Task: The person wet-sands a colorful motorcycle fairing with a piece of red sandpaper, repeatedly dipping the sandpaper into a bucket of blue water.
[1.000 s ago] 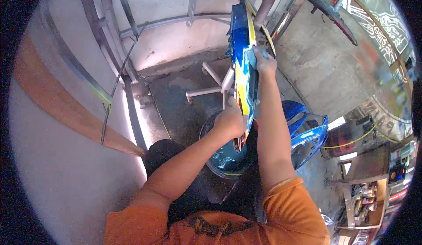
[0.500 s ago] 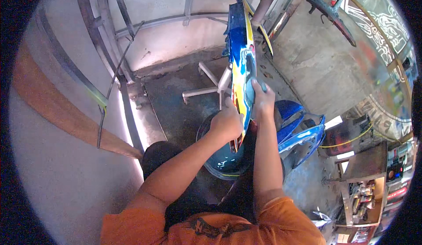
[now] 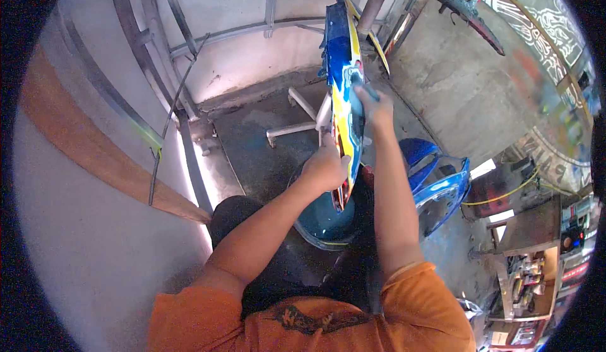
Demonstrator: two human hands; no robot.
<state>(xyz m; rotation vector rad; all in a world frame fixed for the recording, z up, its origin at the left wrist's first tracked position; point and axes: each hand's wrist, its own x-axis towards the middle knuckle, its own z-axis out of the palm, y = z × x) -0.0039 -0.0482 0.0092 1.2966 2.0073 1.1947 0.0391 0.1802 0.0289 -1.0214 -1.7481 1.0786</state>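
Observation:
A long, narrow motorcycle body panel (image 3: 339, 39), painted blue, yellow and white with grey worn patches, stands nearly upright in front of me. My left hand (image 3: 325, 166) is closed around its lower left edge, thumb on the painted face. Against the panel's right-hand face, my right hand (image 3: 379, 111) presses a small grey-blue sanding piece (image 3: 367, 91); its exact kind is hard to make out. Below the panel, between my knees, sits a round basin (image 3: 325, 246) holding dark water. The panel's lower tip hangs over it.
Blue glossy body panels (image 3: 439, 188) lie to the right of the basin. Ahead on the floor is a white stand base (image 3: 291, 128). A dark metal frame (image 3: 451, 1) juts in at upper right, a wooden plank (image 3: 113, 153) runs along the left, and a cluttered shelf (image 3: 527, 317) stands lower right.
My right hand has slid up along the panel's face with the sanding piece. The left hand keeps its grip, and the panel has shifted slightly upward.

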